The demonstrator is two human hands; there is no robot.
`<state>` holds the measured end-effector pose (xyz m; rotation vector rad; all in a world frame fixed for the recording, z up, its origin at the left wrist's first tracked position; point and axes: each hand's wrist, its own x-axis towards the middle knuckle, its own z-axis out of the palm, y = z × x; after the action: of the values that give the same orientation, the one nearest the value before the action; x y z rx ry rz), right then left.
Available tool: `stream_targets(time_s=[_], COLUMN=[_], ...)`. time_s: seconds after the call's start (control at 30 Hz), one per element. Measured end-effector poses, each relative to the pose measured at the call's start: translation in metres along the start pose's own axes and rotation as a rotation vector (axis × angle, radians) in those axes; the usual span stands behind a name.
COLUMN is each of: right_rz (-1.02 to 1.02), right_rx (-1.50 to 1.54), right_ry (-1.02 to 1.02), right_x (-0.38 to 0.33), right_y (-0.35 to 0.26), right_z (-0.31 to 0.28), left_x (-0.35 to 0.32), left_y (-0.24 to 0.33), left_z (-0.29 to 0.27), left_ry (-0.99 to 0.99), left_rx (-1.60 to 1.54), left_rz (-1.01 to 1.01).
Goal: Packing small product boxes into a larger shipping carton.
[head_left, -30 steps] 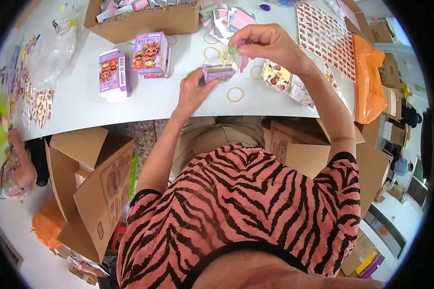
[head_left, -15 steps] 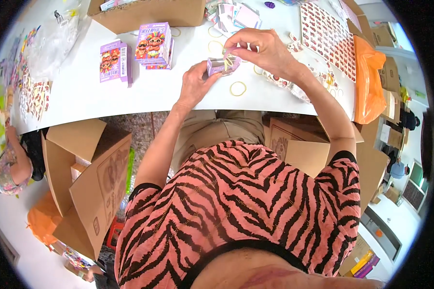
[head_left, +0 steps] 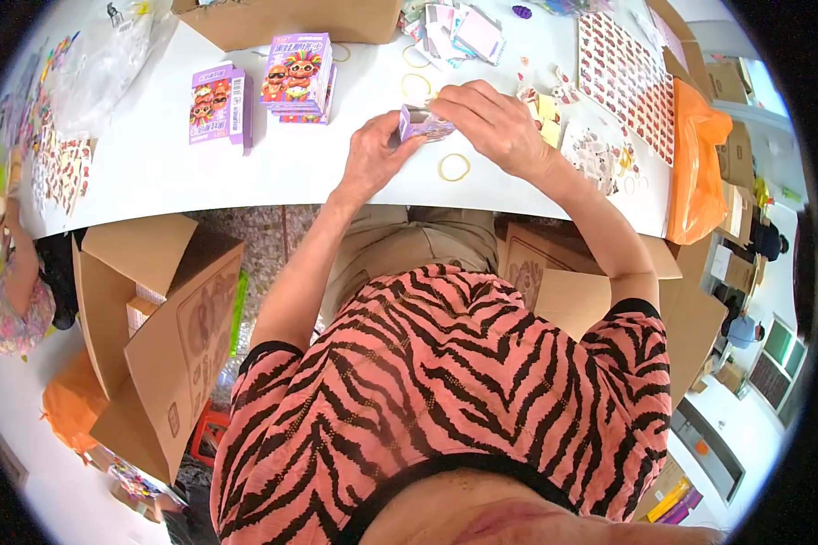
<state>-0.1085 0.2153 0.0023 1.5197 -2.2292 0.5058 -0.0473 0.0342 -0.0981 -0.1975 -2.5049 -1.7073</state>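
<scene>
Holding a small purple box point(head_left: 424, 123) between left hand point(head_left: 373, 159) and right hand point(head_left: 491, 127).

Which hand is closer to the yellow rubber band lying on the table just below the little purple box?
The right hand. It hovers just above the rubber band, almost touching. The left hand holds the small purple box farther to the band's left.

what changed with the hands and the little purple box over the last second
The right hand came down from above the table to join the left hand on the small purple box; both now hold it. The rubber band and the stacked purple boxes stayed put.
</scene>
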Motion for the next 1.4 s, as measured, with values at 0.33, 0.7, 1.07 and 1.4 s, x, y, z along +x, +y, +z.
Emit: stream_targets(time_s=[0.33,0.7,1.07,1.4], right_rz=[0.158,0.309,0.384,0.343], right_rx=[0.027,-0.017,-0.068,-0.041], right_ry=[-0.077,-0.173,-0.176,-0.371], right_x=[-0.012,0.0,0.002,0.008], right_y=[-0.007,-0.011,-0.009,-0.008], right_z=[0.01,0.004,0.009,0.01], left_x=[-0.001,-0.002,0.0,0.0], left_y=[-0.008,-0.006,-0.004,-0.004], left_z=[0.003,0.003,0.002,0.004], left_ry=[0.009,0.036,0.021,0.032], left_rx=[-0.02,-0.04,0.0,0.058], left_rz=[-0.021,-0.007,0.001,0.043])
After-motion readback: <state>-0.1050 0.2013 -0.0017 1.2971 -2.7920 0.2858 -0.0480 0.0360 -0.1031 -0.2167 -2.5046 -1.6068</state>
